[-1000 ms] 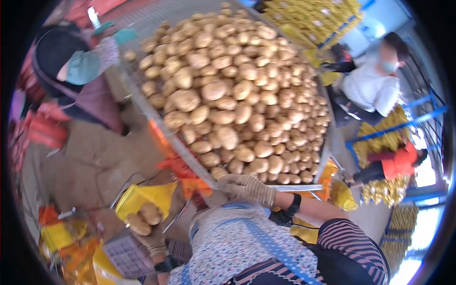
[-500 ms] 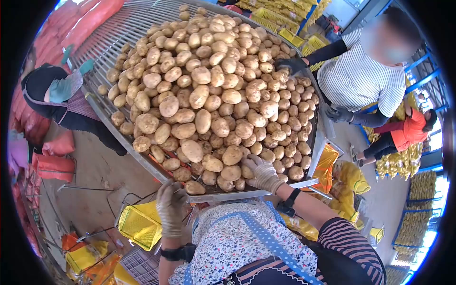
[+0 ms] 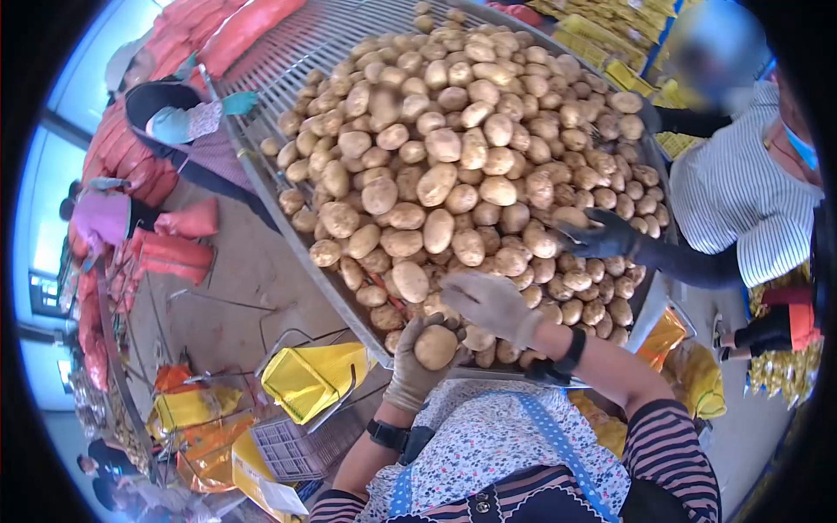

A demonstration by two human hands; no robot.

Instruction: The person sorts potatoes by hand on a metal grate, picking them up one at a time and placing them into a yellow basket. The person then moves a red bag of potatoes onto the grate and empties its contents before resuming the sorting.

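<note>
My left hand (image 3: 417, 362), in a pale work glove, is wrapped round a potato (image 3: 436, 347) at the near edge of the sorting table. My right hand (image 3: 493, 307), gloved as well, lies palm down just above the near potatoes, its fingers stretched toward the left; what is under the palm is hidden. A large heap of potatoes (image 3: 438, 185) covers most of the slatted metal table (image 3: 275, 48) in front of me. To the right, a co-worker's dark-gloved hand (image 3: 602, 235) reaches into the heap, touching potatoes.
A yellow crate-like holder (image 3: 314, 383) and a grey plastic crate (image 3: 301, 444) stand below the table at left. Red sacks (image 3: 179, 253) lie further left. A worker with teal gloves (image 3: 240, 103) stands at the far left edge. Yellow net bags (image 3: 697, 379) sit at right.
My left hand has come up from the table edge and now holds a potato. My right hand has moved left across the near potatoes. The co-worker's hand has reached into the heap.
</note>
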